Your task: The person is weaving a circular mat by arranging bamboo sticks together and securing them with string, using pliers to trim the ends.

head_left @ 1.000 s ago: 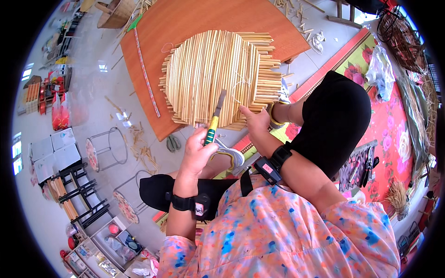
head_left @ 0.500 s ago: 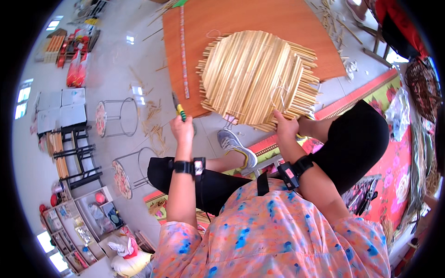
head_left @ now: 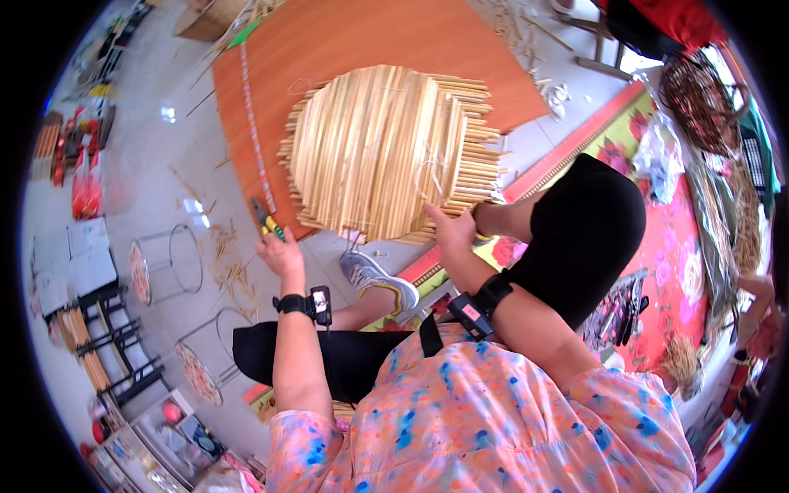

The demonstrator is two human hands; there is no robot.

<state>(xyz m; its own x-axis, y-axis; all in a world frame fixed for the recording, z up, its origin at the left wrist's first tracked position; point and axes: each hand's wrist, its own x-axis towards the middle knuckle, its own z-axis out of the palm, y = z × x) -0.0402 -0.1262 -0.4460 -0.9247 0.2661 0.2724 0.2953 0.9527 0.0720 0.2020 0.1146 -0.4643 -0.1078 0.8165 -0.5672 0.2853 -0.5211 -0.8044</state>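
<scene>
A round panel of pale reed stalks laid side by side [head_left: 370, 156] rests on an orange board [head_left: 370, 33], with uneven stalk ends sticking out around its rim. My right hand [head_left: 452, 232] is closed at the panel's near right edge, where a loop of thin pale cord [head_left: 429, 177] lies on the stalks. Whether the fingers pinch the cord or the stalks is too small to tell. In my left hand [head_left: 282, 253] are pliers with yellow, green and dark parts [head_left: 267, 218], held beside the board's near left corner. They are apart from the panel.
A tape-like strip [head_left: 253, 115] runs along the board's left side. Stalk scraps [head_left: 222, 263] litter the floor at left, near two round stools [head_left: 141, 267]. A flowered mat [head_left: 682, 279] lies at right with tools and a plastic bag [head_left: 657, 160]. A wicker basket [head_left: 703, 103] stands beyond.
The whole view has swung, shifting board and panel leftward. The pliers in my left hand now tilt further and lie closer to the strip's end. My right hand stays at the panel's edge.
</scene>
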